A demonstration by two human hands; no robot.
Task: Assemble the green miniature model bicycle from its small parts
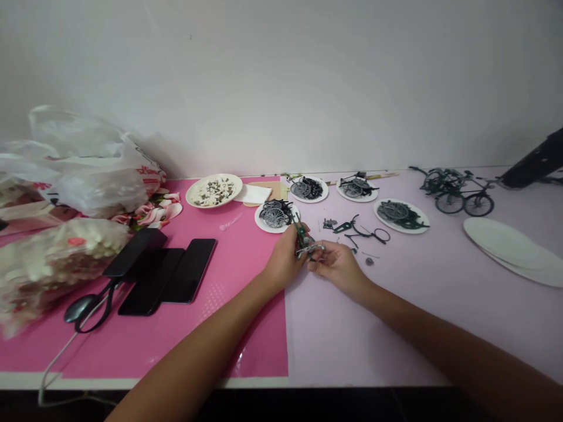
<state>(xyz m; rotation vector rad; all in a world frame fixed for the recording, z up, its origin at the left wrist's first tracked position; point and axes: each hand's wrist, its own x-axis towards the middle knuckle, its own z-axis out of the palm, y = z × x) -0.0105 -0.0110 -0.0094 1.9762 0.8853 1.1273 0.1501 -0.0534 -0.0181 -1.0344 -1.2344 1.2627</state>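
Near the middle of the table, my left hand (285, 258) is closed around a dark green toy bicycle frame (301, 232). A grey handlebar-like piece (310, 251) crosses the frame's near end. My right hand (339, 266) pinches the right end of that grey piece between thumb and fingers. Just beyond my hands is a plate (261, 220) of black and grey toy parts, including a spoked wheel (275, 217). Loose dark parts (358, 225) and a small grey disc (369, 261) lie to the right. My fingers hide part of the held pieces.
More part-filled plates (326, 193) stand along the wall, with a bowl of small pieces (214, 191) to their left. Assembled toy bicycles (464, 196) and stacked white plates (505, 243) are at right. Phones (190, 271), a cable (57, 363) and plastic bags (97, 170) occupy the left.
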